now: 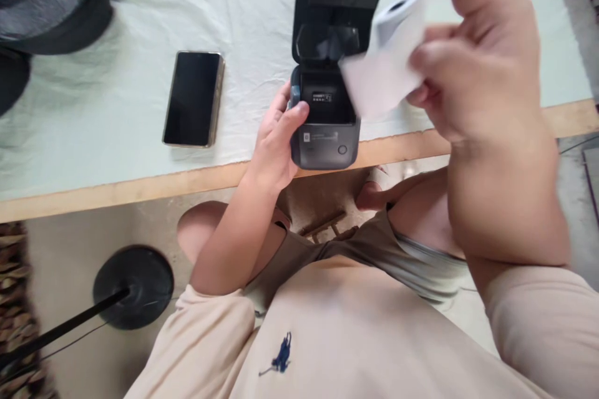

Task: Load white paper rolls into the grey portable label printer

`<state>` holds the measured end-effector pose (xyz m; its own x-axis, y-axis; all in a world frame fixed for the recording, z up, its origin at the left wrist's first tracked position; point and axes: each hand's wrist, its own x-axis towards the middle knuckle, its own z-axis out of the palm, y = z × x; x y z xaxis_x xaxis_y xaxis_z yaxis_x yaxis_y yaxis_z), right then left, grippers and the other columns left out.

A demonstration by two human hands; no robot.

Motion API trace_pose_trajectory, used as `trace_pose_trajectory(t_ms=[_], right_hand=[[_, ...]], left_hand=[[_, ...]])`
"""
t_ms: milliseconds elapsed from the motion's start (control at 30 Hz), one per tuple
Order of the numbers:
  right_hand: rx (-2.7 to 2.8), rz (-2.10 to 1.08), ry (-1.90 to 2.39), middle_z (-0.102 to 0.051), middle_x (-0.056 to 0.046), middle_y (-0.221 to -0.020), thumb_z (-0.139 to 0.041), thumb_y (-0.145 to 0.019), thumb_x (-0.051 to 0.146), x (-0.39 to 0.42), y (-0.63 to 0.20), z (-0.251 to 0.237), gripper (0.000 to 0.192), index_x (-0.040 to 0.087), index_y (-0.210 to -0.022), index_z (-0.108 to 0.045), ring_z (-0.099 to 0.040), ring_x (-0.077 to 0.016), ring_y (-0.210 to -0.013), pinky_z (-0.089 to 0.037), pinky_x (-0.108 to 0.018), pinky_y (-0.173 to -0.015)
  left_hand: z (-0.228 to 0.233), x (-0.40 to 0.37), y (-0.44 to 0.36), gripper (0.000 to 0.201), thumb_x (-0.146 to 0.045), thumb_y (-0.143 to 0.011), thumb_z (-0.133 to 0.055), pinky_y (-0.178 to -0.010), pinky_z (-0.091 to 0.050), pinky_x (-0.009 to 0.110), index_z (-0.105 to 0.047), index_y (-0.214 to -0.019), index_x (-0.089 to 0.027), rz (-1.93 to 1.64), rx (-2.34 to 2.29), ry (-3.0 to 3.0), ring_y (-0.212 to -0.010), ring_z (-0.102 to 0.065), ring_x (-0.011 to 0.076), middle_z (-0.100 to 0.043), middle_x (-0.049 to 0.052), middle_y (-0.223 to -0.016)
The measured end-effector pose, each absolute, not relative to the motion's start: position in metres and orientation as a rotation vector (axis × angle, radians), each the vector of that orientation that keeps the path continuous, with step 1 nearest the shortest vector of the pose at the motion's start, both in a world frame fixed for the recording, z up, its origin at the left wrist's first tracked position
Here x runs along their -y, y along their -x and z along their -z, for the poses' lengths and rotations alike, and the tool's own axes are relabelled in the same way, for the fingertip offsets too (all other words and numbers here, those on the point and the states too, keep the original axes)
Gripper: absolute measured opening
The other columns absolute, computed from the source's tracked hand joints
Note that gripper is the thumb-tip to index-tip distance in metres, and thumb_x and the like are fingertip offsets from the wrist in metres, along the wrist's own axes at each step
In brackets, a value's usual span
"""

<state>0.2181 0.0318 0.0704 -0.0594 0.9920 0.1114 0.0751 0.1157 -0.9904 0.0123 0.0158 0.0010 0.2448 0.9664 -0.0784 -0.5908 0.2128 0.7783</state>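
You wear a beige short-sleeved shirt [374, 336] with a small navy embroidered emblem [282, 353] at 6 o'clock on the chest. Olive-grey shorts [374, 255] show above it, and your forearms and knees are bare.

Desk [70, 193]: pale wood edge, top covered by wrinkled light green-white cloth [116, 100]. Phone [193, 98] lies face up on cloth, screen dark. Dark round object [47, 0] at far left corner of desk, cut off by frame. Floor [60, 249] pale, smooth. Black round stand base [133, 287] on floor below desk, black pole running to lower left. Light even, soft.
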Motion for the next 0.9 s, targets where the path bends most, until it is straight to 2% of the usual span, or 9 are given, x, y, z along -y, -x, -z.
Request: trace_pose_trajectory(t_ms=[100,167,300,367,433,500,600,767,900], right_hand=[[1.111,-1.184,1.097,-0.060,0.003,-0.073,-0.071,-0.067,0.026,-0.042,-0.223,-0.056,0.028,0.028,-0.094,-0.065,-0.051,-0.0142,-0.053,-0.035,-0.029,-0.035],[1.166,-1.241,1.123,-0.064,0.002,-0.085,-0.080,-0.069,0.036,-0.044,-0.225,-0.044,0.035,0.029,-0.099,-0.065,-0.059,-0.0165,-0.063,-0.051,-0.031,-0.046],[1.472,-1.146,1.137,-0.067,0.001,-0.099,-0.087,-0.080,0.045,-0.045,-0.231,-0.018,0.039,0.031,-0.108,-0.063,-0.065,-0.0154,-0.079,-0.061,-0.031,-0.068],[1.621,-1.064,1.139,-0.068,0.000,-0.105,-0.084,-0.086,0.045,-0.046,-0.236,-0.006,0.035,0.031,-0.110,-0.063,-0.067,-0.0165,-0.089,-0.062,-0.033,-0.079],[1.718,-0.943,1.155,-0.070,-0.002,-0.109,-0.081,-0.089,0.042,-0.047,-0.239,0.004,0.032,0.031,-0.113,-0.064,-0.068,-0.0192,-0.098,-0.062,-0.035,-0.087],[1.839,-0.806,1.226,-0.073,-0.003,-0.106,-0.077,-0.091,0.038,-0.045,-0.240,0.010,0.032,0.033,-0.119,-0.063,-0.068,-0.0205,-0.093,-0.061,-0.039,-0.088],[2.028,-0.618,1.313,-0.075,-0.003,-0.100,-0.073,-0.092,0.037,-0.038,-0.242,0.005,0.039,0.034,-0.129,-0.061,-0.069,-0.0219,-0.084,-0.060,-0.042,-0.084],[1.802,-0.166,1.312,-0.067,-0.008,-0.126,-0.067,-0.097,0.030,-0.038,-0.257,-0.014,0.028,0.032,-0.124,-0.060,-0.068,-0.0291,-0.117,-0.056,-0.045,-0.094],[1.751,-0.151,1.628,-0.056,-0.016,-0.129,-0.082,-0.079,0.022,-0.062,-0.272,0.000,0.055,0.025,-0.128,-0.057,-0.059,-0.0350,-0.126,-0.054,-0.050,-0.101]], left_hand=[[-0.004,-0.021,-0.011,0.019,-0.025,-0.103,-0.052,-0.115,-0.057,0.041,-0.071,-0.100,-0.022,-1.206,-0.706,-0.548,-0.133,-0.068,0.0270,-0.077,0.004,-0.099],[-0.006,-0.024,-0.010,0.027,-0.033,-0.104,-0.048,-0.115,-0.057,0.041,-0.072,-0.096,-0.021,-1.234,-0.739,-0.449,-0.138,-0.066,0.0281,-0.078,0.004,-0.099],[-0.014,-0.025,-0.007,0.033,-0.045,-0.105,-0.049,-0.117,-0.055,0.034,-0.075,-0.099,-0.025,-1.247,-0.747,-0.497,-0.152,-0.053,0.0266,-0.082,0.003,-0.108],[-0.021,-0.024,-0.006,0.030,-0.042,-0.106,-0.048,-0.117,-0.055,0.032,-0.075,-0.103,-0.028,-1.232,-0.690,-0.527,-0.152,-0.053,0.0244,-0.082,-0.001,-0.114],[-0.026,-0.023,-0.006,0.036,-0.043,-0.108,-0.044,-0.116,-0.056,0.035,-0.076,-0.105,-0.025,-1.210,-0.628,-0.523,-0.149,-0.057,0.0264,-0.082,0.001,-0.112],[-0.028,-0.023,-0.006,0.042,-0.045,-0.108,-0.042,-0.113,-0.059,0.040,-0.077,-0.104,-0.021,-1.188,-0.614,-0.495,-0.145,-0.060,0.0303,-0.082,0.005,-0.108],[-0.023,-0.026,-0.008,0.037,-0.045,-0.105,-0.048,-0.108,-0.062,0.041,-0.077,-0.099,-0.024,-1.205,-0.651,-0.460,-0.142,-0.062,0.0309,-0.083,0.005,-0.107],[-0.019,-0.030,-0.013,0.031,-0.041,-0.099,-0.051,-0.110,-0.061,0.038,-0.076,-0.089,-0.026,-1.203,-0.685,-0.482,-0.145,-0.060,0.0303,-0.083,0.002,-0.108],[-0.025,-0.028,-0.019,0.032,-0.042,-0.097,-0.047,-0.111,-0.061,0.037,-0.074,-0.085,-0.030,-1.213,-0.821,-0.456,-0.149,-0.057,0.0292,-0.083,0.001,-0.105]])
